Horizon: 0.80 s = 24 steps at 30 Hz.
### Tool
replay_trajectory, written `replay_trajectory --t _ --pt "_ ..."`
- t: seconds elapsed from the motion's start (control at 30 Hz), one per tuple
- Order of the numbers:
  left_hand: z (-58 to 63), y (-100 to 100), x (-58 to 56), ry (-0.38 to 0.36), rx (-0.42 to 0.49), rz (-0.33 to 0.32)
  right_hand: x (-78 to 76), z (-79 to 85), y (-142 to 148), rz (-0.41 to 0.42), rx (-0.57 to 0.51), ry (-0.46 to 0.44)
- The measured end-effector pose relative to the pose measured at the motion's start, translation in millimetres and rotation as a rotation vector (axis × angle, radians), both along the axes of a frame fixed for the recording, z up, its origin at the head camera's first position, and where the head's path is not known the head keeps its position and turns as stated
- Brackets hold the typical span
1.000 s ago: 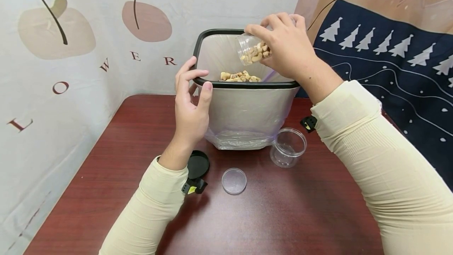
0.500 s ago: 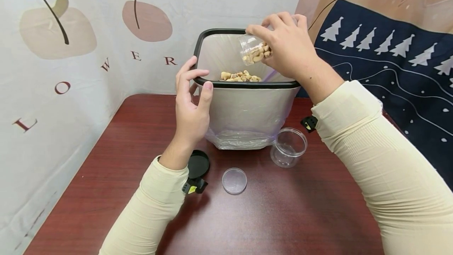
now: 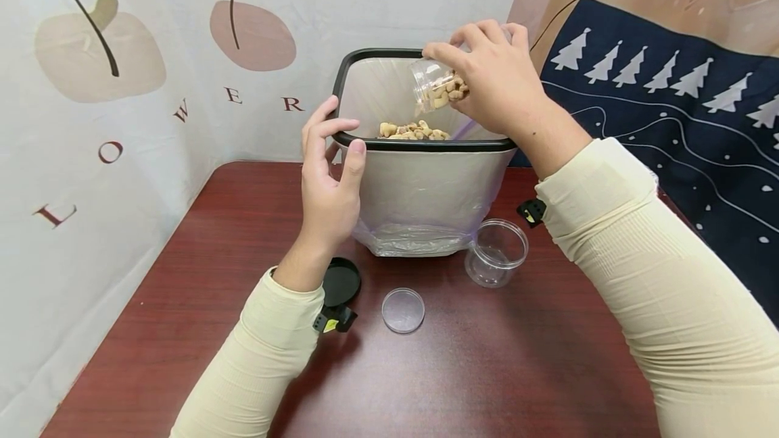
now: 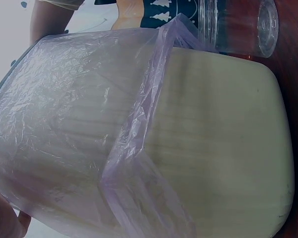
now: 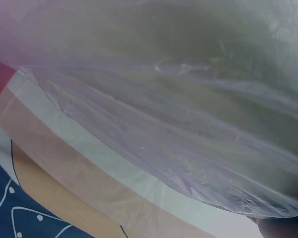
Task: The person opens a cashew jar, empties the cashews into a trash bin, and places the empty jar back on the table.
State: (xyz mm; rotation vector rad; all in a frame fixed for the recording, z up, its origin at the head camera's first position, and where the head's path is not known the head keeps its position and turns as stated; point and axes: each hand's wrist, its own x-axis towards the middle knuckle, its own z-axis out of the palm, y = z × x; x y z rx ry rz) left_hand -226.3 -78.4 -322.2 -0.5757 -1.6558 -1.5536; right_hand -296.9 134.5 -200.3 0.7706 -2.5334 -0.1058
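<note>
My right hand (image 3: 496, 80) grips a clear plastic jar (image 3: 422, 76) from above, in the head view. The jar is tipped over the bin with its mouth down to the left. Cashews (image 3: 449, 92) lie inside it, and a faint blur shows below its mouth. Under it, a heap of cashews (image 3: 414, 131) shows inside the lined trash can (image 3: 426, 184). My left hand (image 3: 331, 184) holds the front left corner of the can's black rim, thumb outside. The left wrist view shows the can's side, half covered by a thin bag (image 4: 79, 114); the right wrist view shows mostly bag (image 5: 139, 109).
An uncapped clear jar (image 3: 496, 259) stands by the can's front right. On the red-brown table (image 3: 487, 370) lie a small clear lid (image 3: 403, 311) and a black lid (image 3: 342, 281), partly behind my left wrist. A patterned cloth (image 3: 182, 32) hangs behind.
The jar has shifted very slightly right, and the cashews in it have moved a little. A blur appears at its mouth. My left hand and the trash can stay in place.
</note>
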Motion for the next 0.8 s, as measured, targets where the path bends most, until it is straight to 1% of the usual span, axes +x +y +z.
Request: replay_trajectory --t 0.27,0.8 --pt "0.5 0.1 1.8 -0.002 0.000 -0.006 -1.0 -0.6 0.6 0.006 0.002 0.014" --pt "0.1 0.2 -0.1 0.002 -0.001 0.000 -1.7 -1.5 0.1 0.015 0.000 0.023"
